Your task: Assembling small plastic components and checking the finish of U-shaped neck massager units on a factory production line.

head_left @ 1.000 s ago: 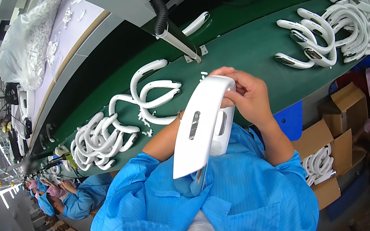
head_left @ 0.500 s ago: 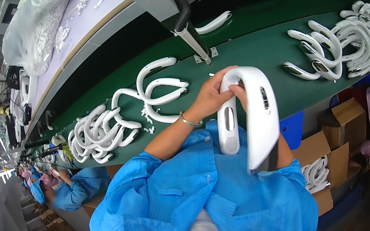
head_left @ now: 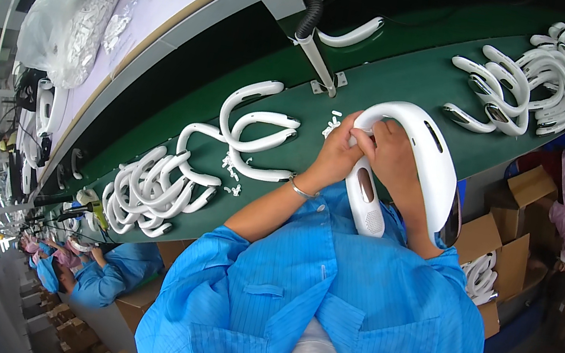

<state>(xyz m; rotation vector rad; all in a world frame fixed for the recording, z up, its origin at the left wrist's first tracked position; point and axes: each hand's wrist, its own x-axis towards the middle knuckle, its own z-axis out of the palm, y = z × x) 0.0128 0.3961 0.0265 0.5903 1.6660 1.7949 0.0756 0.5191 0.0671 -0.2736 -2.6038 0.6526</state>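
Note:
A white U-shaped neck fan (head_left: 440,159) is in front of my chest, with its bend toward the bench and its two arms pointing back at me. My left hand (head_left: 337,150) is closed round the bend at its left side. Inside the curve, my right hand (head_left: 393,155) presses its fingers against the same bend, close to my left thumb. Slotted openings show on the fan's outer side, and a dark oval and a dotted grille mark its inner arm. Whether a small piece lies between my right fingers is hidden. Small white plastic bits (head_left: 332,126) lie on the bench beside my left hand.
A tangled heap of neck fans (head_left: 157,192) covers the green bench (head_left: 382,81) at left; another pile (head_left: 556,81) sits far right. A metal post (head_left: 317,65) rises from the bench. Open cartons (head_left: 511,251) stand at right. At far left a person in blue (head_left: 117,276) works.
The neck fan has turned a little in my hands and shifted slightly right. My right hand now shows inside its curve, where before the fan mostly hid it. The whole view has shifted slightly.

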